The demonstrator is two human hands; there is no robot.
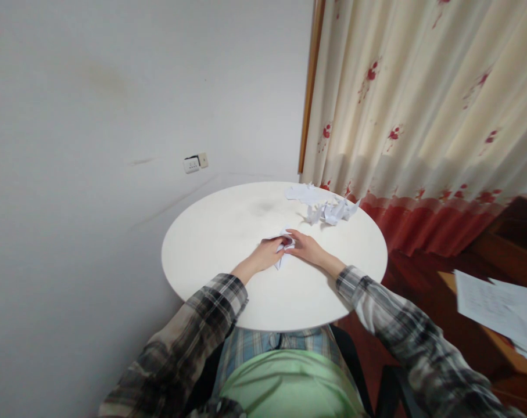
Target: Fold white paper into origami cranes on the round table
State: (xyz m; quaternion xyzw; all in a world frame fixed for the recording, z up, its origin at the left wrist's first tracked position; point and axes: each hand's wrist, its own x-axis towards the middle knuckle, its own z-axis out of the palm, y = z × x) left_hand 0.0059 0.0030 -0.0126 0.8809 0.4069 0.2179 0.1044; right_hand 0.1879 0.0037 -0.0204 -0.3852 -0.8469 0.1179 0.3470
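Observation:
Near the middle of the round white table [211, 255], a folded piece of white paper [280, 262] is between my two hands. My left hand [268, 253] grips it from the left, its fingers partly hidden by the paper. From the right, my right hand [305, 247] holds the same paper with thumb and fingers curved round its edge. Part of the paper sticks out below the fingers, and another part shows above them. Several folded paper pieces [333, 212] lie in a cluster beyond my right hand, with flat white sheets [300, 193] just behind them.
A white wall with a socket [192, 165] stands close at the left. Beyond the table's right side hangs a cream and red curtain [376, 145]. Written papers [498, 307] lie on a wooden surface at the lower right.

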